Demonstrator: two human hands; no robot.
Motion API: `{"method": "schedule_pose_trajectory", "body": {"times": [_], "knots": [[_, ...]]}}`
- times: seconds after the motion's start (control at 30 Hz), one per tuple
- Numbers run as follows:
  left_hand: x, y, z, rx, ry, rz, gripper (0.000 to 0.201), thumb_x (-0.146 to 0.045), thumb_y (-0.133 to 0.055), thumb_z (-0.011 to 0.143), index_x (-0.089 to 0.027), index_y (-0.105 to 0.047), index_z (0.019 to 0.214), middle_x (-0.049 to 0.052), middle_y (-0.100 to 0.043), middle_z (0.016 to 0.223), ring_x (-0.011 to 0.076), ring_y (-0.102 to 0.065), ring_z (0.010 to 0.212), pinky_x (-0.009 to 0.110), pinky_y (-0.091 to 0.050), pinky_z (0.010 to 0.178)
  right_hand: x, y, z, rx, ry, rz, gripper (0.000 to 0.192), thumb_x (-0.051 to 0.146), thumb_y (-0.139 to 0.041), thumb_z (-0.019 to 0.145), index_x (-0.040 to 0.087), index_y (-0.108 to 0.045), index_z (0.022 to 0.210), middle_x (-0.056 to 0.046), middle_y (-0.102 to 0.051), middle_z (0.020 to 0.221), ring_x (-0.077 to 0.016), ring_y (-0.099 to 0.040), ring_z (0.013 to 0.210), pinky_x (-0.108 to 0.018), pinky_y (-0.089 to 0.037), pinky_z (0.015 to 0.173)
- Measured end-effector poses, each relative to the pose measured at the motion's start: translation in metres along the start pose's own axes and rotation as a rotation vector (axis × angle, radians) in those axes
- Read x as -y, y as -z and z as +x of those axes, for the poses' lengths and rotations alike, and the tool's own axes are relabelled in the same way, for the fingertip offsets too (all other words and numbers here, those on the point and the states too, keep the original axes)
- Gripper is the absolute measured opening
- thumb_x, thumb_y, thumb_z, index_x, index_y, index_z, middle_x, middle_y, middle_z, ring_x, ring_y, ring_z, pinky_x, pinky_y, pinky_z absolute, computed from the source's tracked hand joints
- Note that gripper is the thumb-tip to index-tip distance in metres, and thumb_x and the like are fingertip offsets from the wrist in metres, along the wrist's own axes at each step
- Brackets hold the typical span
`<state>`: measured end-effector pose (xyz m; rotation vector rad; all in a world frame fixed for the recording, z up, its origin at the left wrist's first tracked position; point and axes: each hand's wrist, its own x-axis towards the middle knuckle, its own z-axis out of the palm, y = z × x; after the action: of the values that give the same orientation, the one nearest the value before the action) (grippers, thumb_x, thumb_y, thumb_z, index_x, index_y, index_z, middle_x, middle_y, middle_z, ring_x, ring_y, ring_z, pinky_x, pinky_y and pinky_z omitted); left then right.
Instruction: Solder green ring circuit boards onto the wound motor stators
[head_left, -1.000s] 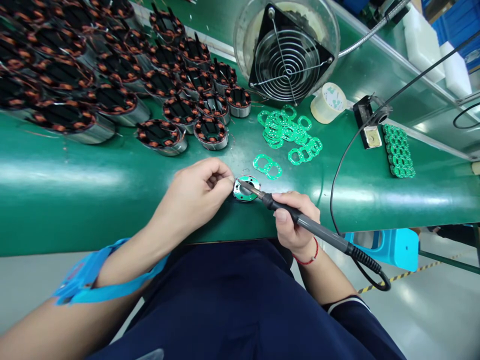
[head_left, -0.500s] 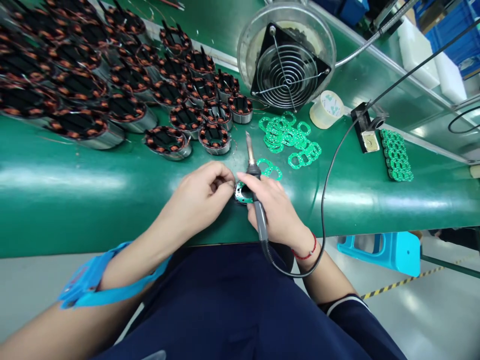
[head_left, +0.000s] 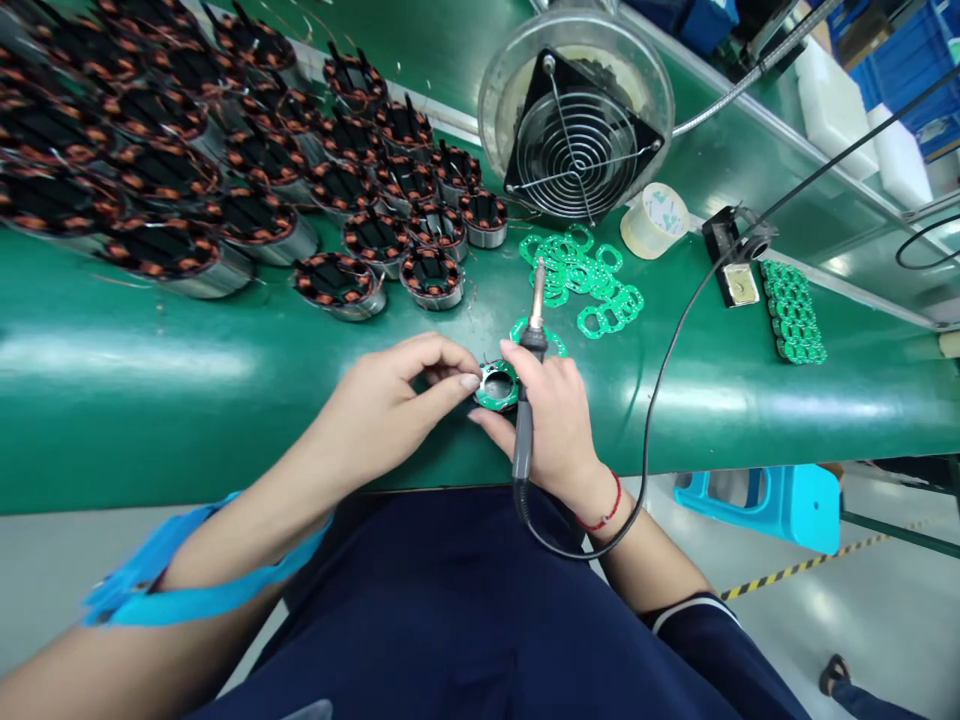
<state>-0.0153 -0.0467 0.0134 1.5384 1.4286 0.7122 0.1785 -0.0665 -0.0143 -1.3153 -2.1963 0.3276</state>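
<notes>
A small round stator with a green ring board (head_left: 497,386) on top sits near the front edge of the green bench (head_left: 150,370). My left hand (head_left: 390,400) pinches its left rim with thumb and forefinger. My right hand (head_left: 551,425) grips a soldering iron (head_left: 527,385) in the fist, tip pointing away from me and off the part, while its fingertips touch the stator's right side. The iron's black cable (head_left: 660,370) loops off to the right.
Many copper-wound stators (head_left: 225,170) crowd the back left. Loose green ring boards (head_left: 581,270) lie behind the hands, a stacked row of green ring boards (head_left: 795,305) at right. An extraction fan (head_left: 577,125), tape roll (head_left: 656,220) and iron stand (head_left: 731,260) sit behind.
The iron's tip has lifted off the stator and swung upright, pointing away. My right hand has closed in on the stator; the left hand keeps its pinch.
</notes>
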Motion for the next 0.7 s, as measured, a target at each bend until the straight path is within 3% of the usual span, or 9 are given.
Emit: {"method": "schedule_pose_trajectory", "body": {"times": [0.13,0.2,0.37,0.53,0.7], "knots": [[0.0,-0.005,0.006,0.069,0.051,-0.032,0.032,-0.054,-0.057,0.082,-0.023,-0.066,0.084,0.002,-0.07,0.08,0.0196,-0.059,0.073,0.031,-0.047,0.069,0.002,0.006,0.002,-0.012,0.119,0.034,0.049,0.04,-0.059,0.103,0.025,-0.052,0.148,-0.01,-0.067,0.147,-0.0301,-0.053,0.142,-0.049,-0.048,0.112],[0.001,-0.006,0.007,0.074,0.046,-0.037,0.034,-0.055,-0.057,0.081,-0.022,-0.065,0.083,0.002,-0.071,0.081,0.0199,-0.06,0.074,0.03,-0.047,0.068,0.001,0.011,0.004,0.036,0.151,0.053,0.043,0.036,-0.056,0.103,0.03,-0.055,0.146,-0.006,-0.072,0.142,-0.0276,-0.053,0.144,-0.049,-0.046,0.115],[0.0,-0.006,0.001,0.01,0.069,-0.052,0.031,-0.053,-0.056,0.083,-0.022,-0.063,0.084,0.001,-0.068,0.077,0.019,-0.059,0.072,0.03,-0.047,0.069,0.001,0.018,0.007,-0.066,0.204,0.064,0.031,0.025,-0.05,0.107,0.024,-0.061,0.136,-0.003,-0.083,0.114,-0.0201,-0.07,0.115,-0.039,-0.052,0.103],[-0.001,-0.011,-0.001,-0.091,0.089,0.053,0.024,-0.046,-0.049,0.084,-0.024,-0.058,0.082,0.001,-0.063,0.073,0.0189,-0.055,0.068,0.032,-0.043,0.067,0.002,0.022,0.004,-0.171,0.143,0.163,0.031,0.026,-0.049,0.109,0.022,-0.061,0.137,-0.001,-0.083,0.097,-0.016,-0.075,0.09,-0.036,-0.056,0.098],[0.001,-0.014,-0.001,-0.091,0.123,0.096,0.02,-0.042,-0.047,0.086,-0.024,-0.055,0.085,0.001,-0.065,0.074,0.02,-0.057,0.068,0.033,-0.044,0.068,0.0,0.022,-0.008,-0.378,0.036,0.347,0.029,0.04,-0.051,0.109,0.029,-0.066,0.131,0.0,-0.08,0.095,-0.0146,-0.072,0.066,-0.031,-0.06,0.065]]}}
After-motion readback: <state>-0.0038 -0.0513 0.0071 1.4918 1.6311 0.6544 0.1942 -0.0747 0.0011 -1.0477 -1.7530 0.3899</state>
